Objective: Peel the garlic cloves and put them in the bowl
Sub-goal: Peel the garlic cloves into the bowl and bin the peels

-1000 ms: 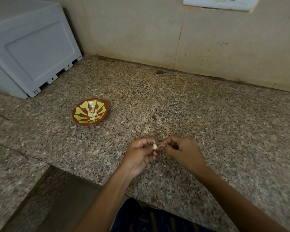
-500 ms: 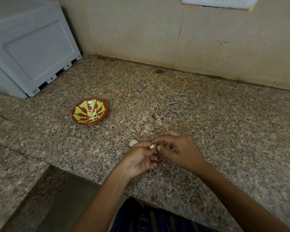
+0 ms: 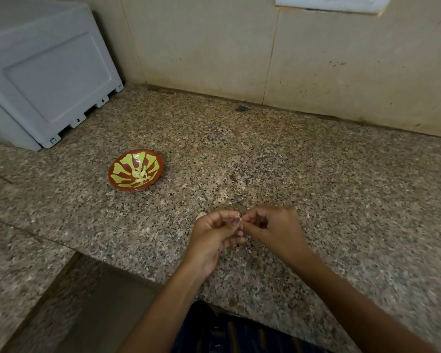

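A small red bowl (image 3: pixel 136 169) with a yellow-green pattern sits on the granite counter, left of centre, and holds several pale peeled cloves (image 3: pixel 140 173). Near the counter's front edge my left hand (image 3: pixel 214 235) and my right hand (image 3: pixel 275 229) meet fingertip to fingertip. Between them they pinch a small garlic clove (image 3: pixel 238 217), which is mostly hidden by the fingers. A pale scrap of garlic or skin (image 3: pixel 201 214) lies on the counter just behind my left hand.
A white appliance (image 3: pixel 43 80) stands at the back left against the tiled wall. The granite counter (image 3: pixel 316 174) stretches to the right and back. Its front edge runs just below my hands, with a lower recess (image 3: pixel 92 301) at the bottom left.
My hands stay together on the clove and have shifted slightly. The right fingers, which reached over the left hand half a second ago, have drawn back to the fingertips.
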